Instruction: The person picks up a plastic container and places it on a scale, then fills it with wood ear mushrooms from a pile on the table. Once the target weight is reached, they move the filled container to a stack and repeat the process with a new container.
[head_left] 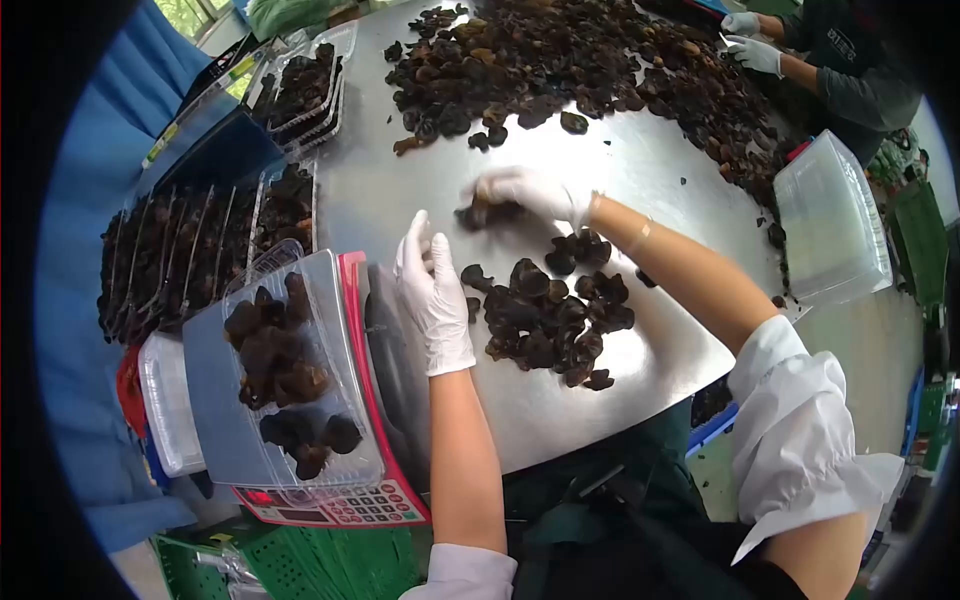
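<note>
My left hand (433, 290), in a white glove, is raised between the scale and the small pile, fingers apart, holding nothing. My right hand (525, 192), also gloved and slightly blurred, has its fingers closed on a dark mushroom piece (492, 213) over the metal table (380, 180). Just below it lies a small pile of dark, curled mushroom pieces (540, 320). To the left, a red-edged scale (415, 500) carries a clear tray (345, 400) with several dark pieces (275, 350) in it.
A large heap of dark pieces (520, 60) spreads across the table's far side. Filled clear trays (180, 250) stand at the left, with stacked ones (305, 85) behind. Empty clear containers (830, 220) sit at the right edge. A co-worker's gloved hands (750, 50) are at the far right.
</note>
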